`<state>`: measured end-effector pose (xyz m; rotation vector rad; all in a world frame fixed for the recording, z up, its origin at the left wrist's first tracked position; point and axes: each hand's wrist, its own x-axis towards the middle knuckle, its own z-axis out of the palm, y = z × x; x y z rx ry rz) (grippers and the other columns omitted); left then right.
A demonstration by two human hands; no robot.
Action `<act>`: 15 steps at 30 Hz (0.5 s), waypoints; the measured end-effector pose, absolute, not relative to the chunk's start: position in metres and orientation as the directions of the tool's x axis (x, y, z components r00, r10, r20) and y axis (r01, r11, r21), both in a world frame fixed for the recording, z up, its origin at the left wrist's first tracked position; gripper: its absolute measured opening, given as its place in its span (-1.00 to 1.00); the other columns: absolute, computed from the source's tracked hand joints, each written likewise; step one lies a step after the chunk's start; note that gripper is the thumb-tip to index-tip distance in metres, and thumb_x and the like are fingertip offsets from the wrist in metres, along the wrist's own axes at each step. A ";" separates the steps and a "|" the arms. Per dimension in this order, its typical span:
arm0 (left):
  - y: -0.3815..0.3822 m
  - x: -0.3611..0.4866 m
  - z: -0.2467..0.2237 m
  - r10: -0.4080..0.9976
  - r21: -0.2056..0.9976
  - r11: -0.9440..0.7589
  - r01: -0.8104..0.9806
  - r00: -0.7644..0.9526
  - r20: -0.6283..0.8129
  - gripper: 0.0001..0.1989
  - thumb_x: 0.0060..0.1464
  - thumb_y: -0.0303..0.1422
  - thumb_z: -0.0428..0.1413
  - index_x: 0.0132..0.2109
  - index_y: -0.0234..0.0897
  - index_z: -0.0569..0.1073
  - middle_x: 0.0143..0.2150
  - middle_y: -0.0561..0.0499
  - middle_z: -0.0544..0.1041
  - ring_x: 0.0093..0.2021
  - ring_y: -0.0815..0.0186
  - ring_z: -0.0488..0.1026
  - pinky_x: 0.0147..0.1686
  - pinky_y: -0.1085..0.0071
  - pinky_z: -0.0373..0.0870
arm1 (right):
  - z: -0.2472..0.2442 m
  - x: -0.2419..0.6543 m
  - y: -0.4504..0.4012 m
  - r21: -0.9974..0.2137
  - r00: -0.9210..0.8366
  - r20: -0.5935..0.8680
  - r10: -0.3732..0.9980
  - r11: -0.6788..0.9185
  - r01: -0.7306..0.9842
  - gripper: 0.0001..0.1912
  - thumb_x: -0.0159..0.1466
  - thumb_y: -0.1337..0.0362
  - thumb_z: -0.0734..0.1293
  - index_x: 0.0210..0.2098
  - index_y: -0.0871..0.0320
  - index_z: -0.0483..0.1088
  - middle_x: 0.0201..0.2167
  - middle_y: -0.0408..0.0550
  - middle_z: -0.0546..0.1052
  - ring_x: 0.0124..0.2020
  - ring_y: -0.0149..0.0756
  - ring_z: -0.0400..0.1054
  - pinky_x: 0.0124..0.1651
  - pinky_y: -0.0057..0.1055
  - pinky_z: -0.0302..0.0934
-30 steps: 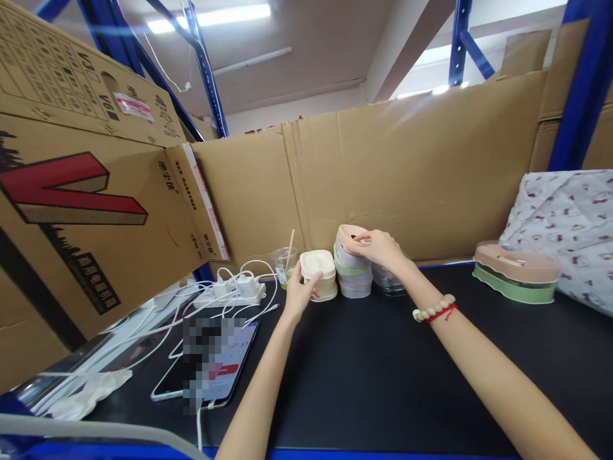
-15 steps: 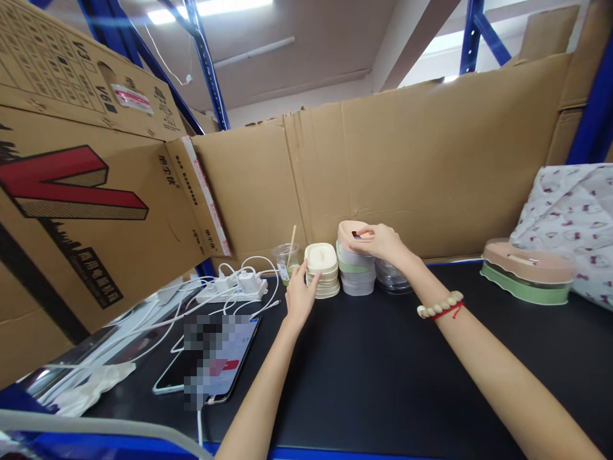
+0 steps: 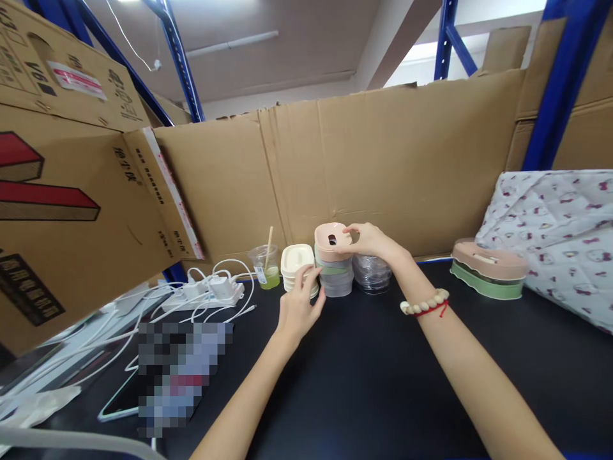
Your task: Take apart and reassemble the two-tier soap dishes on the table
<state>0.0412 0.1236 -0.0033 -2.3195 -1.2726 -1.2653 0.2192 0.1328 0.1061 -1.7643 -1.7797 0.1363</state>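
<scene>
A stack of square cream lids stands near the back cardboard. My left hand is at its front right side, fingers apart, partly in front of the lids. Just right of it rises a taller stack of grey and green pieces, topped by a pink piece with a dark oval hole. My right hand, a beaded bracelet on its wrist, grips the right edge of the pink piece between thumb and fingers. Clear plastic pieces stand behind and below the right hand.
A plastic cup with green liquid and a straw stands left of the stacks. Further left are a power strip, white cables and a blurred-out device. Pink and green containers lie right, beside a patterned cloth.
The view has shifted right. My left hand has moved from the cream stack's left side to its front right. My right hand has moved to the pink piece's right edge, baring its hole.
</scene>
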 end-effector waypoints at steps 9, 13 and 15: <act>0.119 0.056 -0.022 0.401 -0.002 -0.849 0.529 0.645 0.651 -0.74 0.15 -0.41 -0.20 -0.18 -0.27 0.38 -0.11 -0.04 0.39 -0.57 0.52 0.29 -0.58 0.60 0.19 | 0.109 0.291 0.140 -0.507 0.466 0.330 0.821 -0.263 0.821 -0.32 -0.03 -0.04 0.39 -0.01 0.20 0.32 0.06 0.25 0.29 0.11 0.06 0.16 0.09 -0.02 0.05; 0.119 0.058 -0.024 0.388 0.004 -0.871 0.492 0.682 0.621 -0.74 0.16 -0.41 -0.22 -0.24 -0.28 0.36 -0.14 -0.02 0.40 -0.64 0.57 0.20 -0.59 0.59 0.17 | 0.084 0.350 0.150 -0.556 0.630 0.356 0.690 -0.385 0.737 -0.37 -0.11 -0.12 0.40 -0.15 0.14 0.37 -0.03 0.24 0.34 0.08 0.20 0.15 0.01 0.19 0.02; 0.120 0.058 -0.024 0.383 0.003 -0.873 0.488 0.682 0.623 -0.73 0.16 -0.41 -0.23 -0.25 -0.28 0.36 -0.16 -0.02 0.40 -0.63 0.56 0.22 -0.58 0.59 0.18 | 0.072 0.379 0.150 -0.573 0.667 0.376 0.643 -0.404 0.713 -0.38 -0.14 -0.10 0.41 -0.16 0.11 0.36 0.00 0.25 0.31 0.11 0.25 0.10 -0.02 0.28 -0.01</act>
